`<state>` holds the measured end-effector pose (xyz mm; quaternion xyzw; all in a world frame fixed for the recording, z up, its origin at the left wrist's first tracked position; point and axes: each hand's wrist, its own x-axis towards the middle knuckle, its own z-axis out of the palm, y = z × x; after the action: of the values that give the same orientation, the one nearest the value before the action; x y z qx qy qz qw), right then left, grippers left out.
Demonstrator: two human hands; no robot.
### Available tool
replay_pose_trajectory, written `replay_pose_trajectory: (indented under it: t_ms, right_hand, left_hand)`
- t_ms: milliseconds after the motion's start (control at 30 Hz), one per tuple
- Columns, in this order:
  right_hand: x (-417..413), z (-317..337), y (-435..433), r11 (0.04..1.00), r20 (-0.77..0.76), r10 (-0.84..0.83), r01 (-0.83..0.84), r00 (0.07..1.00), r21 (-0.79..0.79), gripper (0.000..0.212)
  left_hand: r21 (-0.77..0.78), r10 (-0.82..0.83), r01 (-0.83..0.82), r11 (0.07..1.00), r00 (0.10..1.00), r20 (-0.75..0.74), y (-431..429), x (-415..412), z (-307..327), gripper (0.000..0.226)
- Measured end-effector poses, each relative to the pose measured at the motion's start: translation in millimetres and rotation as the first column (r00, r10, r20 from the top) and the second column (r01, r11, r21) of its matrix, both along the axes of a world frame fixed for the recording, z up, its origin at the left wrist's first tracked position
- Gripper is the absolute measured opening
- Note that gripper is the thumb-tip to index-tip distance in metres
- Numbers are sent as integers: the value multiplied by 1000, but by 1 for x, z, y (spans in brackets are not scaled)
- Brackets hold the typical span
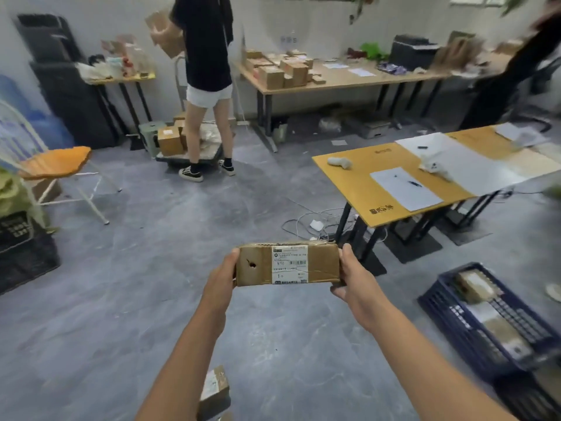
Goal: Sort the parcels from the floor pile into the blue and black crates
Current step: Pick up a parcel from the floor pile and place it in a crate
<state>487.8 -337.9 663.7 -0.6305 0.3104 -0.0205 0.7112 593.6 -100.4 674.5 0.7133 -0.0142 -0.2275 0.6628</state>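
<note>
Both hands are out in front holding one flat cardboard parcel up over the grey floor, label side facing the camera. The left hand has its grip closed on the left end, thumb on top, and the right hand is clamped on the right end the same way, so the parcel is pinched lengthwise between them and well off the ground. There's a white shipping label roughly in the middle of it with a barcode, and a small ragged hole punched in the cardboard just left of the label. Down at the right the blue crate sits on the floor with a few brown parcels lying inside it, one taped parcel at the far end. A black crate is over at the left edge, near a chair with an orange seat. Another small labelled box sits at the bottom of the frame between the forearms, kind of blurry. The yellow desk on the right has sheets of paper on it. Further back another person in a black top stands by a cart stacked with cardboard boxes, with a long desk of more boxes against the wall.
</note>
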Motion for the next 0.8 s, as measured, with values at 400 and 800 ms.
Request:
replay_pose_trajectory:
  t_ms: [400, 800]
  right_hand:
    - [-159, 20, -191, 895, 43, -445, 442, 895, 58, 40]
    - [-303, -11, -309, 601, -12, -792, 784, 610, 158, 54]
  left_hand:
    - [37, -341, 339, 940, 938, 68, -256, -77, 11, 40]
    - [98, -687, 683, 723, 727, 5, -455, -171, -3, 40]
